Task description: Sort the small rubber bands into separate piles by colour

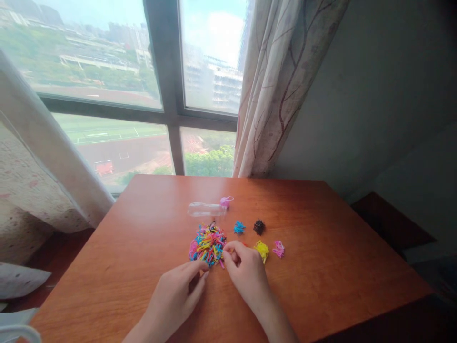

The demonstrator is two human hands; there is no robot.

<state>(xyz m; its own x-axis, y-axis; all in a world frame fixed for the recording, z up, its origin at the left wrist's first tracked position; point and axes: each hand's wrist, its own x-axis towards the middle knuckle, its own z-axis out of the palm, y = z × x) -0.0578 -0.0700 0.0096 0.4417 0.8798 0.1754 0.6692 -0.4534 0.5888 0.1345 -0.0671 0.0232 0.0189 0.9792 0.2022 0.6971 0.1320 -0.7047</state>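
A mixed pile of small colourful elastic hair bands [209,243] lies on the wooden table. My left hand [178,293] is at the pile's near edge, thumb and fingertips close together in a pinch. At its right edge, my right hand [246,269] also pinches; whatever either hand holds is too small to make out. Beyond my right hand are single-colour heaps: blue bands [239,227], black bands [259,227], yellow bands [262,250] and pink bands [279,249]. A bit of orange-red shows behind my right knuckles, mostly hidden.
A clear plastic bottle [205,209] lies on its side behind the pile, a pink cap with a loop [225,202] at its right end. The brown table [321,281] ends at a window with curtains [264,95]. A white curved object [17,331] shows at lower left.
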